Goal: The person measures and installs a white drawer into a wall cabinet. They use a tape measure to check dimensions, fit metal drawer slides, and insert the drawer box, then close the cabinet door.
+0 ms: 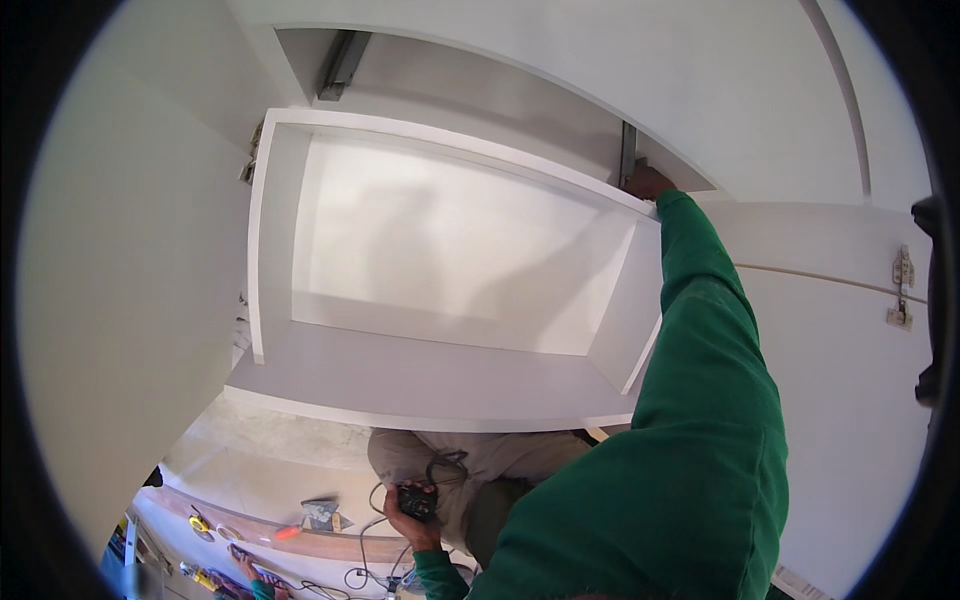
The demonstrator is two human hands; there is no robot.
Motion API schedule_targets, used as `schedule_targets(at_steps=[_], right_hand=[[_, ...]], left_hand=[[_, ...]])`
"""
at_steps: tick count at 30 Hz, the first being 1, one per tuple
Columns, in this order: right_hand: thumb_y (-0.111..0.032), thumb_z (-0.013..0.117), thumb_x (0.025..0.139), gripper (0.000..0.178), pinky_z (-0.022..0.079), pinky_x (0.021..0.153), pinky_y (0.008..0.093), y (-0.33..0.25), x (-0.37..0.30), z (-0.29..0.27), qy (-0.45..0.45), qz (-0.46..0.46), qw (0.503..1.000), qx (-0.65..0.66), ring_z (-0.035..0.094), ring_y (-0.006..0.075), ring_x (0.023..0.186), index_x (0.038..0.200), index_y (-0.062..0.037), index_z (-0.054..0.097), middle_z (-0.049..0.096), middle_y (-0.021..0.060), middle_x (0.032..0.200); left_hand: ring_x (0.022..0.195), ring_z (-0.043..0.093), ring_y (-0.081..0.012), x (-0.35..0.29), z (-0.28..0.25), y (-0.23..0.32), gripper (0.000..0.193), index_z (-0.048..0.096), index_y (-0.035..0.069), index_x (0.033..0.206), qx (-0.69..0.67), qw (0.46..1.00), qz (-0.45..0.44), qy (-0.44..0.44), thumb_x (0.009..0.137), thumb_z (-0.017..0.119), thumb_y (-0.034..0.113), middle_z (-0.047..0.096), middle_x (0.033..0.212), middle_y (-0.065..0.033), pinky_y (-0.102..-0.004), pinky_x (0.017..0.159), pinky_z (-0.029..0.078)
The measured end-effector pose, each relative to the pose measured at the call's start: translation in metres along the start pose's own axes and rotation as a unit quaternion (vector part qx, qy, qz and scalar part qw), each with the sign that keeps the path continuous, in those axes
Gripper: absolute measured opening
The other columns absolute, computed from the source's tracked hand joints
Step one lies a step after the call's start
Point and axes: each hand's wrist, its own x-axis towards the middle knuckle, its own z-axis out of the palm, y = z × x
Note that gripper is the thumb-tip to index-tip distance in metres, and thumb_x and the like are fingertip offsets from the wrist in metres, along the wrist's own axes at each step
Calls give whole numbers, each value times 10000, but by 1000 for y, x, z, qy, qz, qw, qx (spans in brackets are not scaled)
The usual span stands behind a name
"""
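White cabinet (420, 260) interior, R hand (648, 183) at rail (627, 155), L hand (410, 515) w/ black device (417, 502)

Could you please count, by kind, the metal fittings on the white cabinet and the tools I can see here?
Drawer rails: 2, left rail and right rail, which the right hand touches
Door hinges: 2, right hinge and left hinge
Black tools with a cord: 1, the power tool in the left hand
Total: 5
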Motion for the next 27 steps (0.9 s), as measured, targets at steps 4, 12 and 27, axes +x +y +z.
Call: schedule_targets(at_steps=[4, 12, 27], right_hand=[[-559, 625, 922, 790, 461, 1093, 624, 21, 63, 25, -1, -89, 991, -105, 637, 471, 1283, 1399, 71, 609, 667, 334, 1364], [-512, 468, 1075, 741, 365, 1246, 607, 38, 91, 61, 70, -159, 958, -229, 550, 525, 1409, 1460, 109, 587, 584, 380, 1482], [-517, 548, 1006, 725, 291, 1220, 663, 40, 66, 57, 28, -169, 978, -118, 596, 540, 1351, 1355, 106, 669, 639, 377, 1411]], left_hand=[[781, 668, -272, 2, -2, 0, 255, 616, 119, 1051, -15, 1000, -14, -2, 1032, 663, 369, 678, 914, -83, -473, 728, 578], [740, 681, -302, 8, -7, -3, 274, 623, 50, 990, -1, 1000, 6, -7, 1034, 632, 320, 679, 866, -125, -481, 709, 603], [1024, 668, -156, -16, 88, 32, 311, 746, 16, 1131, 298, 946, 94, -82, 1009, 771, 300, 722, 1017, -65, -318, 914, 535]])
